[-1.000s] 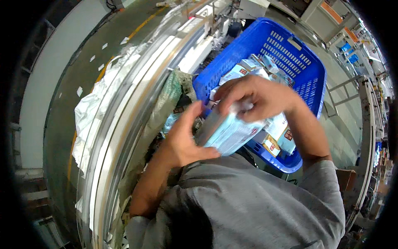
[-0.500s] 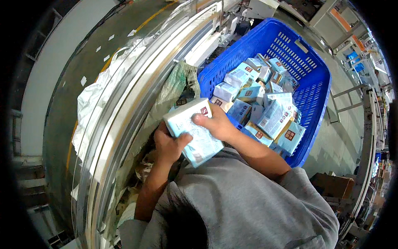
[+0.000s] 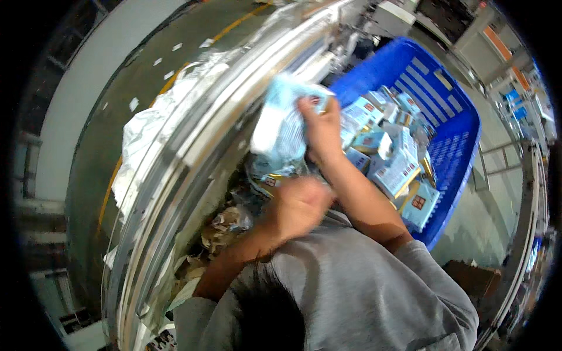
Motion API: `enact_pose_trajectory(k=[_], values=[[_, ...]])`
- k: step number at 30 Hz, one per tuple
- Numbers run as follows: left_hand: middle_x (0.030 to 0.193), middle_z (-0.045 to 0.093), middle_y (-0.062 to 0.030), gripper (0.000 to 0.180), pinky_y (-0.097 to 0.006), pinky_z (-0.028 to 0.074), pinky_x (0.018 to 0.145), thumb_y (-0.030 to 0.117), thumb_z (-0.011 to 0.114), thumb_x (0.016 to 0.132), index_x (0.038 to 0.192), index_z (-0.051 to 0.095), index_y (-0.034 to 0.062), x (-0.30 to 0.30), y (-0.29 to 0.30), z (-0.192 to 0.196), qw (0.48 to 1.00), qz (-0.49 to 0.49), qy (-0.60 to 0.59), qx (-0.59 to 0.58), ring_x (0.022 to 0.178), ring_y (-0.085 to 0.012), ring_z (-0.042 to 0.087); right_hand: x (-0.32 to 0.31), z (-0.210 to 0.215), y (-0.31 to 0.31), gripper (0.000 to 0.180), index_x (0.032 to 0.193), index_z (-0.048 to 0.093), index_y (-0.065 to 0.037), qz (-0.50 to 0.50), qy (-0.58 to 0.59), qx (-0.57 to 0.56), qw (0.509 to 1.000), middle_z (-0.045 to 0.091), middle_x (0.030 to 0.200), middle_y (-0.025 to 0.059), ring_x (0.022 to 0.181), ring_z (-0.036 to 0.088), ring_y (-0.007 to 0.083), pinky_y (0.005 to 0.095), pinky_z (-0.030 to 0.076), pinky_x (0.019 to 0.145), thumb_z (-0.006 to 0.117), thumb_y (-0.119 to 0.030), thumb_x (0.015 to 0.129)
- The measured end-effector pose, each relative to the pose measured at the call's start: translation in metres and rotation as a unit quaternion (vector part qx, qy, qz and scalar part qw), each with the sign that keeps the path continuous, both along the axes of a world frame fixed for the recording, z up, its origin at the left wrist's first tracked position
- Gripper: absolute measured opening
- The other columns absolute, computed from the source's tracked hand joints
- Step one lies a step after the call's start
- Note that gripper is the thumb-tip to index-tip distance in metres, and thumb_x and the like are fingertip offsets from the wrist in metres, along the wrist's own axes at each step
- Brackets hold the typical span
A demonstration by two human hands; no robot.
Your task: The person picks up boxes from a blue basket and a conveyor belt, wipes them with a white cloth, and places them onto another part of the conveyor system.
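My right hand (image 3: pixel 325 130) grips a light blue and white tissue pack (image 3: pixel 288 120) by its right end, in front of the machine rail. A plain white side of the pack shows at its lower left; motion blur hides whether the film there is torn. My left hand (image 3: pixel 301 202) is below the pack and apart from it, curled but smeared by motion, so its fingers cannot be made out. Beneath both hands, crumpled clear and printed film (image 3: pixel 272 175) lies in a woven sack with crumpled brown scraps (image 3: pixel 225 231).
A blue perforated crate (image 3: pixel 448 169) at the right holds several tissue packs (image 3: pixel 395 172). Along the left runs a long metal machine rail (image 3: pixel 193 146), with white sheeting (image 3: pixel 143 146) beyond it. A cardboard box (image 3: pixel 471 278) stands at the lower right.
My right hand has carried the pack up and turned it. My left hand has let go of the pack and moved right and toward my body. The view has shifted slightly.
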State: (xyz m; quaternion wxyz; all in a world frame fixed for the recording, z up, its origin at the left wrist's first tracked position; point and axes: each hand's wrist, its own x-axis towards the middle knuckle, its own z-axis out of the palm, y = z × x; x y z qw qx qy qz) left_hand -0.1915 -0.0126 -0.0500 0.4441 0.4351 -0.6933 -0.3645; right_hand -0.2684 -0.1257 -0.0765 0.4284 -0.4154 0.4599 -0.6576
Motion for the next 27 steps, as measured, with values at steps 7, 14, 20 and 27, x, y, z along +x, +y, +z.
enact_pose_trajectory(k=[7, 14, 20, 27], values=[[0.100, 0.047, -0.0065, 0.068, -0.027, 0.037, 0.072, 0.019, 0.073, 0.054, 0.111, 0.038, 0.0063, 0.063, -0.015, -0.046, 0.945, -0.030, 0.310, 0.104, 0.086, -0.0152, 0.045, -0.018, 0.032, 0.020, 0.063, 0.114, 0.032, -0.003, 0.215, -0.210, -0.055, 0.952, 0.046, 0.102, 0.0097, 0.093, 0.048, 0.0202, 0.0331, 0.041, 0.080, 0.065, -0.026, 0.067], [0.109, 0.043, -0.0109, 0.078, -0.032, 0.034, 0.085, 0.015, 0.071, 0.054, 0.118, 0.029, 0.0000, 0.086, -0.021, 0.018, 0.974, 0.025, 0.205, 0.098, 0.100, -0.0185, 0.043, 0.005, 0.035, 0.040, 0.070, 0.117, 0.029, 0.000, 0.253, -0.063, -0.116, 0.958, 0.044, 0.106, 0.0101, 0.097, 0.044, 0.0175, 0.0293, 0.035, 0.083, 0.066, -0.031, 0.066], [0.107, 0.043, -0.0075, 0.072, -0.030, 0.033, 0.086, 0.007, 0.063, 0.058, 0.120, 0.027, 0.0020, 0.062, -0.001, 0.004, 0.894, 0.048, 0.443, 0.030, 0.100, -0.0169, 0.042, 0.022, 0.036, 0.042, 0.062, 0.118, 0.025, -0.006, 0.126, -0.130, -0.150, 0.972, 0.043, 0.097, 0.0069, 0.086, 0.044, 0.0147, 0.0265, 0.036, 0.077, 0.061, -0.027, 0.071], [0.105, 0.046, -0.0110, 0.062, -0.031, 0.039, 0.079, -0.001, 0.066, 0.057, 0.111, 0.036, 0.0022, 0.091, 0.002, -0.003, 0.916, 0.152, 0.370, -0.006, 0.094, -0.0172, 0.047, 0.006, 0.035, 0.045, 0.057, 0.106, 0.040, -0.003, 0.222, -0.035, -0.167, 0.960, 0.035, 0.116, 0.0133, 0.098, 0.040, 0.0175, 0.0314, 0.036, 0.081, 0.066, -0.034, 0.066]])
